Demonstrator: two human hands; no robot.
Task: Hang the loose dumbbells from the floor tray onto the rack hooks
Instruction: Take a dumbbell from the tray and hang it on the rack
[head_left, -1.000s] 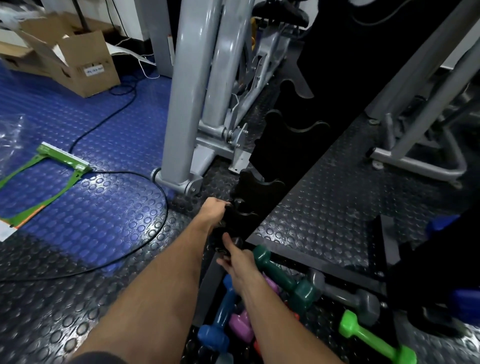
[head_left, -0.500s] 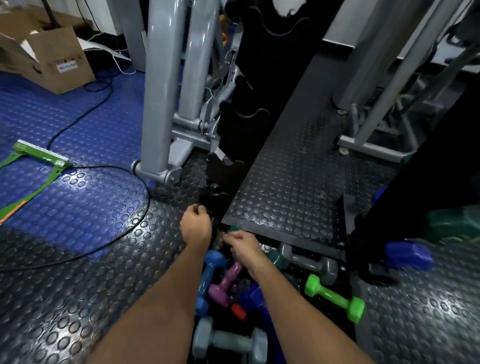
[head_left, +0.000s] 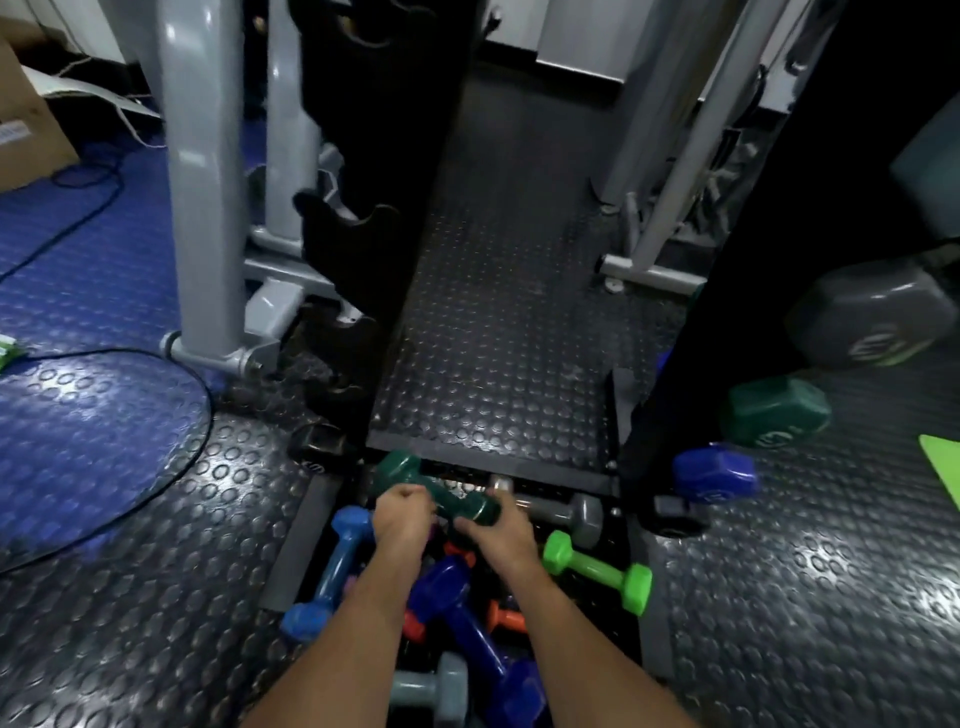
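My left hand (head_left: 402, 519) curls round the handle of the dark green dumbbell (head_left: 436, 493) and my right hand (head_left: 498, 530) grips its other end, just above the floor tray (head_left: 296, 551). The tray holds blue, purple, grey, orange and lime dumbbells (head_left: 597, 569), so most work remains. Farther off, the left rack hooks (head_left: 348, 234) stand bare; a few weights (head_left: 714, 473) hang right.

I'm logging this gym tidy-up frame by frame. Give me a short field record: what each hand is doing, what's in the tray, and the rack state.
left hand: grips the dark green dumbbell at its handle
right hand: holds the same dumbbell's right head
floor tray: light blue dumbbell, dark blue dumbbell, bright green dumbbell, grey dumbbell, among others
rack hooks: near left ones bare
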